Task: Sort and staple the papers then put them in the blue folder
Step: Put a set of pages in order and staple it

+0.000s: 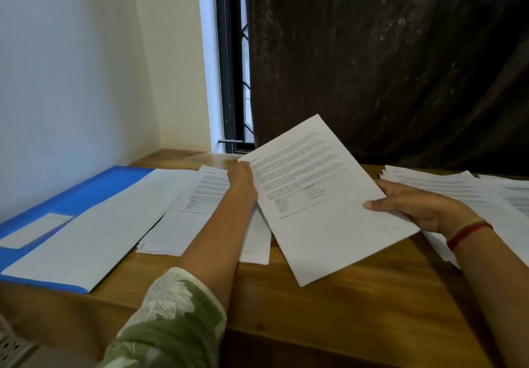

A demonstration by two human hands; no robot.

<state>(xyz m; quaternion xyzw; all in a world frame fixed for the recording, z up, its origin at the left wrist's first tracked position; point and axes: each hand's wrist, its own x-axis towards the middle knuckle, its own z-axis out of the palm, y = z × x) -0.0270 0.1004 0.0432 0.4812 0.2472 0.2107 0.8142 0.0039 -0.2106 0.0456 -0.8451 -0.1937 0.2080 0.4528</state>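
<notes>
Printed sheet (323, 196) held between left hand (243, 181) and right hand (412, 204).

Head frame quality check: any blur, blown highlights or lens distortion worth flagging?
Head view: the narrow window strip is blown out white. The dark brown curtain stays murky. Text on the white printed sheet, held by the left hand and right hand, is too soft to read. The wide-angle lens makes the window frame and the cream wall corner lean.
</notes>
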